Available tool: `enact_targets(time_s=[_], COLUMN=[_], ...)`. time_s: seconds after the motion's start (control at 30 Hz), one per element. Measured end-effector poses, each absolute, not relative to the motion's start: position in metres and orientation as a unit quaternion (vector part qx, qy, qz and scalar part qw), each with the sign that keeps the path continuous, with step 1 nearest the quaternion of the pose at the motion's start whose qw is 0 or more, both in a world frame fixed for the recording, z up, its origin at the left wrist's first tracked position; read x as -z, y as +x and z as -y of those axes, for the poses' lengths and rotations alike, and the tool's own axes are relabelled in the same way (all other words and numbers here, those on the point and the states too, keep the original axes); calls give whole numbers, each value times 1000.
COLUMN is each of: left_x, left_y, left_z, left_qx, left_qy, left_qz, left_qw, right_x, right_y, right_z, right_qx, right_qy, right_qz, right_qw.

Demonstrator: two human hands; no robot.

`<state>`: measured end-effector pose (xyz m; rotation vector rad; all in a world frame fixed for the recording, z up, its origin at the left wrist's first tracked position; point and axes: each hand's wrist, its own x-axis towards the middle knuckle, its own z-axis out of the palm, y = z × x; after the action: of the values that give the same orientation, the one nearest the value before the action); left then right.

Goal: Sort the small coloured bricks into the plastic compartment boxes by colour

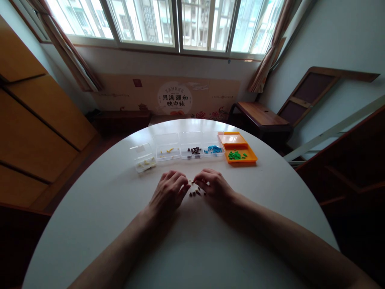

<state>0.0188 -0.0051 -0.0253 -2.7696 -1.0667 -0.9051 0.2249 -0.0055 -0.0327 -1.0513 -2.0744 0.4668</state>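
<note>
From the head view, my left hand (pixel 168 192) and right hand (pixel 213 185) rest curled on the white table (pixel 90 224), fingertips meeting over a small pile of dark pieces (pixel 197 193); whether either pinches one, I cannot tell

Tiny brown pieces (pixel 196 193), shapes indistinct

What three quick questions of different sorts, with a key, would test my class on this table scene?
1. True or false: the green pieces lie in the orange tray.
2. Which colour fills the clear box next to that tray: A yellow, B blue, C red?
3. What lies between the left hand and right hand on the white table?

Key
1. True.
2. B.
3. A small pile of dark pieces, fingertips of both hands at its edges.
</note>
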Motion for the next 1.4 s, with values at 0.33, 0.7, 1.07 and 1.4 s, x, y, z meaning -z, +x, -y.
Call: enact_targets(time_s=[0.33,0.7,1.07,1.4], left_x=[22,20,16,18], left_y=[19,17,15,19], left_z=[7,8,12,11], left_qx=[267,263,233,225], left_qy=[-900,-905,-912,-922], left_qz=[345,333,332,310], left_qw=[6,-13,-58,-55], right_x=[18,-3,22,33], right_y=[229,231,240,241], right_z=[-13,-85,-39,-8], right_qx=[-186,-77,-71,-80], right_qy=[-457,-533,-496,-465], right_qz=[782,741,783,801], right_qw=[380,400,368,370])
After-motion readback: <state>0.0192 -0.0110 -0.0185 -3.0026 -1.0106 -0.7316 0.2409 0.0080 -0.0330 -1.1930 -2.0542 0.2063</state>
